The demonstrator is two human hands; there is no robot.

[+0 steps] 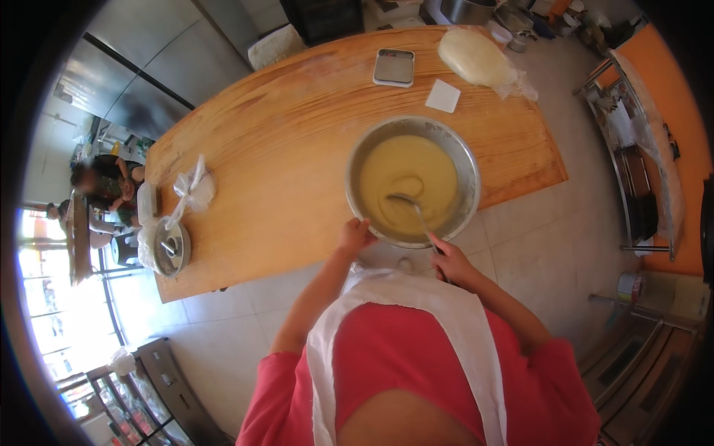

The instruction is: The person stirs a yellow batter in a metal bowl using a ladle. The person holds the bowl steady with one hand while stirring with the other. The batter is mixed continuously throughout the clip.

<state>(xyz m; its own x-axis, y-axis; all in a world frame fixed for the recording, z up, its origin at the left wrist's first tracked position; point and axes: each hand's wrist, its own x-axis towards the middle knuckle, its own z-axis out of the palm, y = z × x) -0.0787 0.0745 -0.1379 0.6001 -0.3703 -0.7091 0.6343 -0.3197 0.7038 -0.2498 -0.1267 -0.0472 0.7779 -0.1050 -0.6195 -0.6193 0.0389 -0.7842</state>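
Observation:
A large metal bowl of yellow batter stands at the front edge of the wooden table. My left hand grips the bowl's near left rim. In my right hand is the handle of a metal ladle or large spoon, whose head rests partly in the batter near the bowl's middle. A curled trace shows on the batter's surface beside it. Behind the bowl, a small white square sheet or scraper lies on the table, with a digital kitchen scale farther back.
Plastic-wrapped dough lies at the table's back right. A knotted plastic bag and a smaller metal bowl stand at the left end. Two people are beyond that end. A metal rack stands at the right wall.

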